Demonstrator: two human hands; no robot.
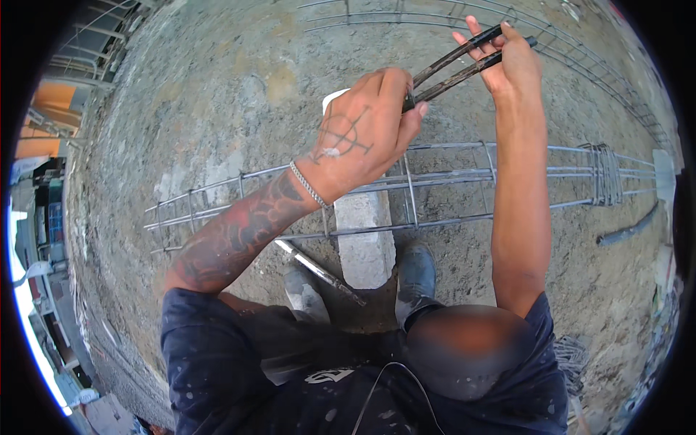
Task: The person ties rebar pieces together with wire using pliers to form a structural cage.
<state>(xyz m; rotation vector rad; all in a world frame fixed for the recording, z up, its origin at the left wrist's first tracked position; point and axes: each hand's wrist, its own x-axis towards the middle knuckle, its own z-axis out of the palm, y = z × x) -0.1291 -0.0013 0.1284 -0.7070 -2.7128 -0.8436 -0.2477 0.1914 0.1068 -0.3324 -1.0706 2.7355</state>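
Note:
My left hand, with a tattooed back and a chain bracelet at the wrist, is closed around the head end of a dark two-handled pincer tool. My right hand grips the far ends of the tool's two long handles. Both hands are raised above a long rebar cage that lies across the ground in front of me. What the tool's jaws hold is hidden by my left fingers. A small white thing shows just behind my left hand.
The cage rests on a concrete block between my boots. A metal rod leans by the left boot. Bunched stirrups sit at the cage's right end. A second rebar cage lies farther off, a dark pipe piece at right.

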